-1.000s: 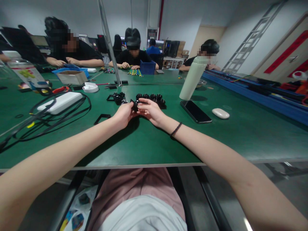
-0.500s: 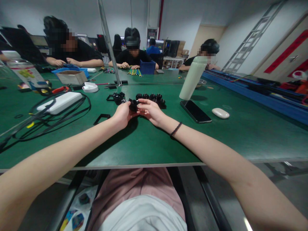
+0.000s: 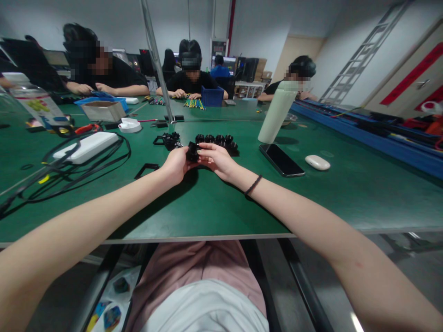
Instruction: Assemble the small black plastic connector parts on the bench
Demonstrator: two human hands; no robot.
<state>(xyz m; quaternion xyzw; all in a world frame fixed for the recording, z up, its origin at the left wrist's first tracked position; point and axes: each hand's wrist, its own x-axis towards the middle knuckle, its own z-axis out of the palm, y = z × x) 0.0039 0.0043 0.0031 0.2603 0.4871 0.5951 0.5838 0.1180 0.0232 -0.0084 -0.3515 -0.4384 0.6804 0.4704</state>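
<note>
Between my two hands is a small black part point(image 3: 193, 151), too dark and partly covered for me to tell its kind. My left hand point(image 3: 176, 162) is closed on its left side, and my right hand point(image 3: 216, 160) pinches it from the right with thumb and fingers. Just behind, several black round parts point(image 3: 214, 138) stand in rows on the green table point(image 3: 221, 207). A heap of black parts point(image 3: 170, 140) lies to the left of them. Nearer my left forearm rests a flat black rectangular frame point(image 3: 147, 170).
To the right are a black phone point(image 3: 282, 160), a pale green bottle point(image 3: 278, 113) and a white oval case point(image 3: 317, 162). At left lie a white power adapter point(image 3: 86, 147) and looped black cable point(image 3: 129, 152). A metal pole point(image 3: 157, 60) rises behind my hands. Several people work across the table.
The black part has turned slightly between my fingers, with more of its top showing. Both hands stay in nearly the same place.
</note>
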